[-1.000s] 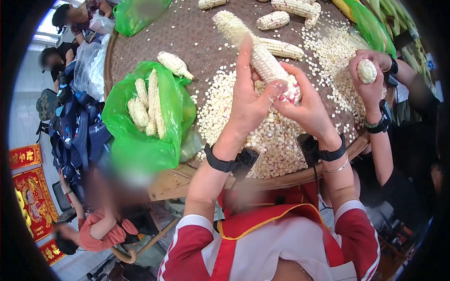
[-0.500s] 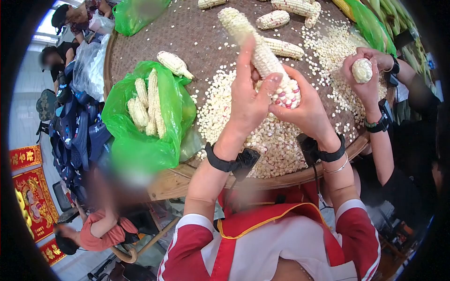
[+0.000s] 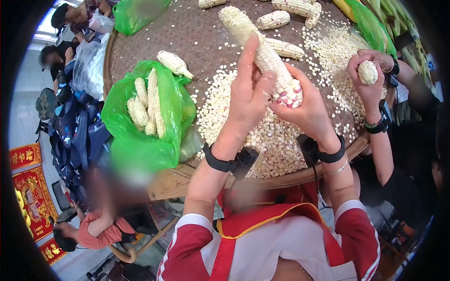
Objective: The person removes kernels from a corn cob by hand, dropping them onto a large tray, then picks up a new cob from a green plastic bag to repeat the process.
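An ear of corn point(image 3: 269, 58) slants between my hands over the tray. Most of its length is stripped pale, while white and purple kernels still cover its lower end. My left hand point(image 3: 248, 91) grips it from the left side, index finger stretched along the cob and the thumb blurred near the kernels. Around the lower end, my right hand point(image 3: 307, 105) is closed from the right. Loose kernels point(image 3: 276, 145) lie heaped on the woven tray point(image 3: 206, 42) below both hands. Parts of the fingers behind the cob are hidden.
A green plastic bag point(image 3: 119, 117) holding several stripped cobs stands at left, with another ear of corn point(image 3: 173, 63) beside it. More ears point(image 3: 293, 7) lie farther back. At right, another person's hands point(image 3: 368, 77) hold a cob above a second kernel pile point(image 3: 337, 51).
My left thumb has drawn back slightly to the left from the kernel-covered end, and the cob has shifted a little. The other person's hands have moved slightly to the right.
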Motion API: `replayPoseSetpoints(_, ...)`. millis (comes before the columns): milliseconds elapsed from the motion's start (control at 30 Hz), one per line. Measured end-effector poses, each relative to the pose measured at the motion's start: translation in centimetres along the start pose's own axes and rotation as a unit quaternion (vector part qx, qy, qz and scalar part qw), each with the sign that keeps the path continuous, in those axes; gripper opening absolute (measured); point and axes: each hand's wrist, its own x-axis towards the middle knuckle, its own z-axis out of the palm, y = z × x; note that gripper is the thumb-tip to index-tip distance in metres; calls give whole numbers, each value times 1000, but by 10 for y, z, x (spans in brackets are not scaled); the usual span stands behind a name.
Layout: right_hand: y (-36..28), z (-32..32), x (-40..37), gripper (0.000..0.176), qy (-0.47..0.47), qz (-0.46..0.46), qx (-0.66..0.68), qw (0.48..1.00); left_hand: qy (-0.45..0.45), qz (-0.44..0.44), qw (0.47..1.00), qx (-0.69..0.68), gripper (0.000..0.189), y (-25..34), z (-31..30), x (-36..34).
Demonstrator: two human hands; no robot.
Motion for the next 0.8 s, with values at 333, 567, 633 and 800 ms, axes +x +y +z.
replayPoseSetpoints(333,-2,-1,1,60,40,-121,-159,979,8,-16,1000,-13,72,1,2,-2)
replayPoseSetpoints(567,-1,-4,1,64,2,18,33,999,-22,12,1000,18,68,-2,2,-3)
replayPoseSetpoints(633,0,-2,1,64,2,25,37,999,-25,18,999,40,67,-5,-1,-2)
replayPoseSetpoints(800,-3,2,-3,64,2,35,42,999,18,32,998,44,66,-7,-2,-3)
